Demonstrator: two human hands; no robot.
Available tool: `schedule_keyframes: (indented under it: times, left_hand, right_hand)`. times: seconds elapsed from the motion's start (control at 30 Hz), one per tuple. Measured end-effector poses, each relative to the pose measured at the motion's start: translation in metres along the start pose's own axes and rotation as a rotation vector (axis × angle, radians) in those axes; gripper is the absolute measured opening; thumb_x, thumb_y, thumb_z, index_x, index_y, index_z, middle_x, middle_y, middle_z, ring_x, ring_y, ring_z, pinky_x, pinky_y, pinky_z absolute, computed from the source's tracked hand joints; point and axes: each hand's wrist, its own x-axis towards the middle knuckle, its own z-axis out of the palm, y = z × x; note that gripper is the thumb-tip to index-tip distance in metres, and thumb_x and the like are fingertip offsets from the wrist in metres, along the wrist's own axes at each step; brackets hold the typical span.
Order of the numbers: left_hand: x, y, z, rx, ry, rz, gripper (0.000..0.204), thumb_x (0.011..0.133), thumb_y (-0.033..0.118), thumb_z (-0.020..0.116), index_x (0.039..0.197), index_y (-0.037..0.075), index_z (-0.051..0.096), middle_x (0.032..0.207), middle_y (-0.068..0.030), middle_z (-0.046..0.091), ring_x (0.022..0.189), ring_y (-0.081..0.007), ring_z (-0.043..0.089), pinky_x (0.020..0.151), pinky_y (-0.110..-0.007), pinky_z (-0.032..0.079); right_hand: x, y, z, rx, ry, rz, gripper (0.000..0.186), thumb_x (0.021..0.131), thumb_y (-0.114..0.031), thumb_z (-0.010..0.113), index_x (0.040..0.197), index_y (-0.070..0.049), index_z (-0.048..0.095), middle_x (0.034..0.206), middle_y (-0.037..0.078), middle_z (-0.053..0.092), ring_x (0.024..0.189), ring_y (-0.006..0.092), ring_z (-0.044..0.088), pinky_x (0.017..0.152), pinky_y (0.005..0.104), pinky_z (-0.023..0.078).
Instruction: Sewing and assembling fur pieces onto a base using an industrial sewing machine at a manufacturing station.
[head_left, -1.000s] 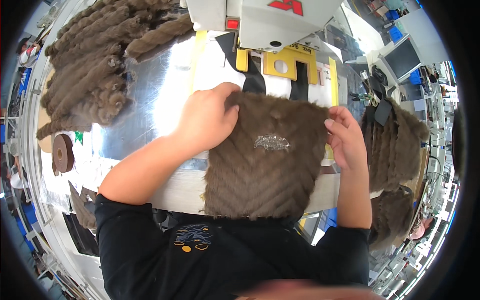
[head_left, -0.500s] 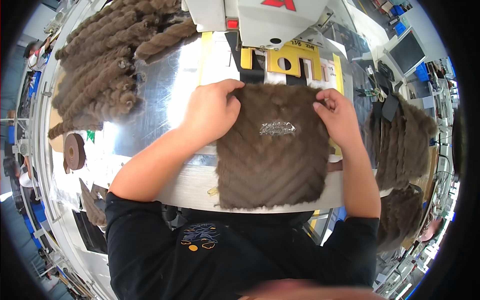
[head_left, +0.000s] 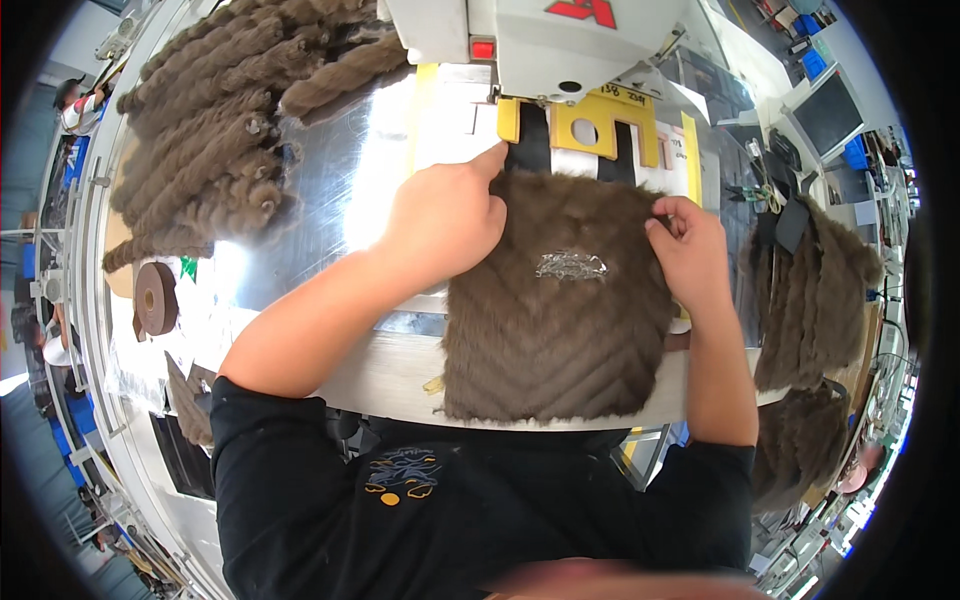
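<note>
A brown fur panel [head_left: 560,340] with slanting ridges lies flat in front of me, a clear, shiny, crinkled patch [head_left: 571,265] on its upper middle. My left hand [head_left: 445,220] rests at its far left corner, index finger stretched forward beside a yellow template [head_left: 585,130], thumb apart from it; the other fingers are mostly hidden. At the far right corner, my right hand [head_left: 692,250] pinches the panel's edge between thumb and fingers. Beyond the panel's far edge, black strips [head_left: 533,150] run beneath the template, under a white machine head [head_left: 570,50].
Twisted brown fur strips [head_left: 210,150] are piled on the left, above a brown tape roll [head_left: 155,298]. More fur pieces [head_left: 815,290] hang on the right near pliers [head_left: 750,193] and a monitor [head_left: 825,108]. A shiny metal plate [head_left: 325,190] covers the table's left part.
My left index finger has reached forward from the panel's corner toward the yellow template. My right hand stays at its corner. The whole view has shifted slightly.
</note>
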Motion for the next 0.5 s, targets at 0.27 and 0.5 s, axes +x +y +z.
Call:
schedule_keyframes:
  times: [0.27, 0.5]
  left_hand:
    - [0.006, -0.01, -0.005, -0.229, 0.179, -0.072, 0.028, 0.097, 0.017, 0.071, 0.121, 0.006, 0.063, 0.071, -0.0158, 0.066, 0.067, -0.0346, 0.068, 0.066, -0.041, 0.054]
    - [-0.017, -0.001, -0.01, -0.04, -0.005, -0.033, 0.036, 0.099, 0.015, 0.061, 0.129, -0.006, 0.057, 0.085, -0.0243, 0.071, 0.081, -0.044, 0.069, 0.075, -0.052, 0.055]
  right_hand:
    - [0.008, -0.003, 0.002, 0.052, 0.099, -0.065, 0.028, 0.092, -0.013, 0.072, 0.116, 0.001, 0.07, 0.061, 0.006, 0.051, 0.056, 0.0158, 0.047, 0.057, 0.0338, 0.043]
    - [-0.017, -0.018, -0.006, -0.089, -0.001, 0.039, 0.036, 0.096, -0.013, 0.067, 0.13, -0.003, 0.067, 0.072, 0.018, 0.062, 0.063, 0.0286, 0.061, 0.065, 0.0391, 0.049]
